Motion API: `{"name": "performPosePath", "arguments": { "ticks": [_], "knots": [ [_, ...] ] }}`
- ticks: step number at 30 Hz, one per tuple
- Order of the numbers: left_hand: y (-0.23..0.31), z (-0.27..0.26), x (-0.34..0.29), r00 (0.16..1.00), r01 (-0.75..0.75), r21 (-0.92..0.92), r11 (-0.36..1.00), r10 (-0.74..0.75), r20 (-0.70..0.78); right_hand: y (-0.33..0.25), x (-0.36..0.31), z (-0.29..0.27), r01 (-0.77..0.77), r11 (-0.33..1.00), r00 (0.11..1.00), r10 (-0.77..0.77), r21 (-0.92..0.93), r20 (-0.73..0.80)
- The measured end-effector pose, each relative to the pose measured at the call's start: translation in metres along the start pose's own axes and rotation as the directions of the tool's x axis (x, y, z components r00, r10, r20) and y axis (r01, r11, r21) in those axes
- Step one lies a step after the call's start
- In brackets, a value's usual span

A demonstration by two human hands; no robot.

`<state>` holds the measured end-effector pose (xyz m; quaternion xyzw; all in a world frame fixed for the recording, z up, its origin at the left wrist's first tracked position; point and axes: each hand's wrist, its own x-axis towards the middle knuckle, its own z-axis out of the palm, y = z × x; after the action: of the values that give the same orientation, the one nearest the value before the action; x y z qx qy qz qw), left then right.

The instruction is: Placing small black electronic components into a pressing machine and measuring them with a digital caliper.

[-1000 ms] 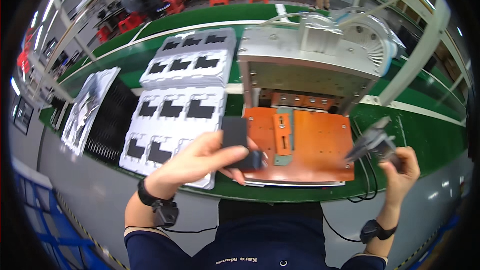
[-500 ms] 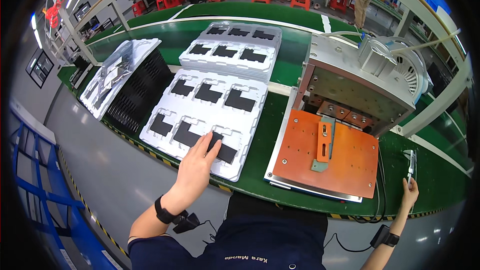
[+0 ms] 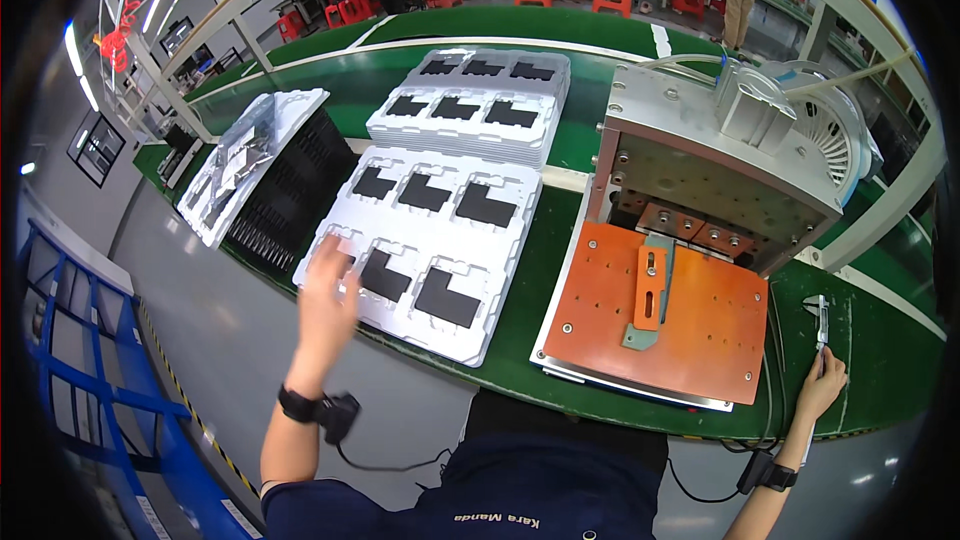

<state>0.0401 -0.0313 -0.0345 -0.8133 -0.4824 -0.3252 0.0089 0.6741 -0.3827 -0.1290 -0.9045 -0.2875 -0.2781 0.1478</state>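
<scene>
My left hand (image 3: 328, 298) is over the front-left pocket of a white plastic tray (image 3: 400, 236), partly hiding the black piece there. Motion smears its fingers, so I cannot make out whether they grip that piece. Other flat, notched black pieces lie in the tray's pockets, among them the front-middle piece (image 3: 384, 276) and the front-right piece (image 3: 447, 302). At the far right my right hand (image 3: 823, 386) is closed around the lower end of a silver caliper (image 3: 822, 324), whose jaws point away from me over the green bench.
Behind the tray is a stack of similar trays (image 3: 462, 136) with black pieces. Left of it, a stack of black trays (image 3: 290, 180) carries a clear bag (image 3: 245, 155). A metal press (image 3: 715, 155) with an orange plate (image 3: 600, 315) stands between the tray and the caliper.
My left hand has moved left from the tray's front-right pieces to the front-left pocket. The front-middle and front-right pieces are now uncovered. My right hand still holds the caliper.
</scene>
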Motion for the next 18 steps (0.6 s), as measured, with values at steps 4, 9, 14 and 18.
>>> {"name": "performPosePath", "arguments": {
  "ticks": [4,9,14,18],
  "knots": [
    [-0.112,-0.016,0.0,0.861,0.452,0.183,0.873,-0.48,0.169,-0.011,0.002,0.002,0.02,0.995,0.999,-0.017,0.095,-0.035],
    [-0.11,-0.021,0.007,0.831,0.498,0.031,0.866,-0.488,0.269,-0.003,0.0,0.003,0.041,0.976,0.999,-0.039,0.214,-0.016],
    [-0.096,-0.031,0.049,0.684,0.649,-0.053,0.759,-0.551,0.479,-0.002,0.001,0.004,0.019,0.966,1.0,-0.021,0.258,0.006],
    [-0.12,-0.02,0.073,0.617,0.58,0.221,0.784,-0.6,0.509,-0.006,-0.002,0.004,-0.018,0.947,1.0,0.019,0.32,0.002]
  ]
}}
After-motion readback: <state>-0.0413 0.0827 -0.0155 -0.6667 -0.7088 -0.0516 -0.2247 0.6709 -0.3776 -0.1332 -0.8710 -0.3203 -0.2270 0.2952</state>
